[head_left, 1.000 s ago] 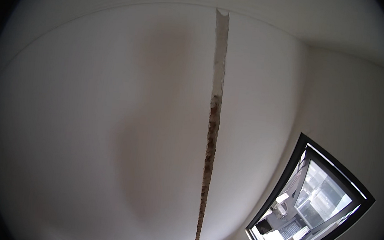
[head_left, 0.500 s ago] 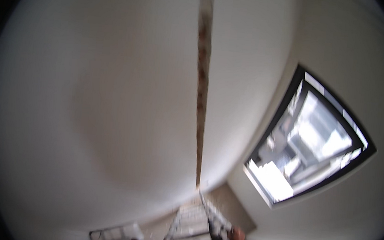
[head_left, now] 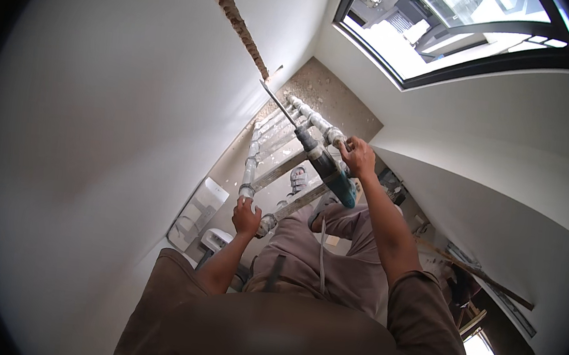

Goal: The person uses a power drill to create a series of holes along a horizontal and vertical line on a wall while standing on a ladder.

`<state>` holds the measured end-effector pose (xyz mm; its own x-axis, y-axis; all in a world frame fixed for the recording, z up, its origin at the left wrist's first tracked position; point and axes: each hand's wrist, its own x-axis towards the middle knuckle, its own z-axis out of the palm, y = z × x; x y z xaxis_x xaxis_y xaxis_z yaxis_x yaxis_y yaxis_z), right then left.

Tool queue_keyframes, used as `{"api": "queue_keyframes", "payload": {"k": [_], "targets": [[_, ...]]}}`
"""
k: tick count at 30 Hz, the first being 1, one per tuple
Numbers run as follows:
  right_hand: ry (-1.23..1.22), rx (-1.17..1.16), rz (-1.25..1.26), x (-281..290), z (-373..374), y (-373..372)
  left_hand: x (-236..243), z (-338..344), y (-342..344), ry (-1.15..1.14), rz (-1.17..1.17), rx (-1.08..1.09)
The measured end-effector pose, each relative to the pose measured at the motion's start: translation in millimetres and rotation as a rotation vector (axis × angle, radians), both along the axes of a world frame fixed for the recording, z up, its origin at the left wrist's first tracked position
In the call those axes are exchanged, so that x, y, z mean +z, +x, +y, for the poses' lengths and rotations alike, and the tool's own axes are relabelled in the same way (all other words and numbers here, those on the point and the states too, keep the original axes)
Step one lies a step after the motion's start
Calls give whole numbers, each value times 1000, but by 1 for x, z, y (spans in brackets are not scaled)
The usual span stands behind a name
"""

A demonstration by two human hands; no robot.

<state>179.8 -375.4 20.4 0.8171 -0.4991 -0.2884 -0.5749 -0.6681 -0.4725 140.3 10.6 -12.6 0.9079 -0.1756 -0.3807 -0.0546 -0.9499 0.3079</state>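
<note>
Below me stands a pale, paint-spattered ladder (head_left: 251, 167) with flat rungs. My left hand (head_left: 246, 216) is closed around its left rail. On the right rail my right hand (head_left: 359, 158) is closed, its fingers curled over the rail beside the tool. A teal and dark grey demolition hammer (head_left: 329, 173) lies slanted across the upper rungs, close to my right hand. Its long steel chisel (head_left: 279, 102) points toward the wall, near the lower end of a rough chased groove (head_left: 235, 19). What holds the hammer in place is hidden. One of my feet (head_left: 298, 177) shows between the rungs.
The white wall (head_left: 118, 127) runs along my left. A dark-framed window (head_left: 404, 73) is at the upper right. Rubble is scattered on the floor (head_left: 334, 93) by the corner. A white panel-like object (head_left: 199, 210) leans at lower left; timber (head_left: 488, 272) lies at right.
My view has swung downward and turned, so the groove slants and my arms and legs show. Both hands remain on the ladder rails, and the hammer is still between them.
</note>
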Motion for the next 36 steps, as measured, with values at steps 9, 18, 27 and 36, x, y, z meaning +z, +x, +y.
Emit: {"api": "queue_keyframes", "payload": {"k": [9,18,27,36], "targets": [[200,-55,37,-7,-2,-2,8,0,-3,11,55,25],[319,45,114,-26,-11,-7,7,-1,5,-42,60,25],[443,-27,168,-10,-11,1,11,-6,7,-4,62,52],[427,-59,100,-20,-11,1,31,-20,16,142,231,-37]]}}
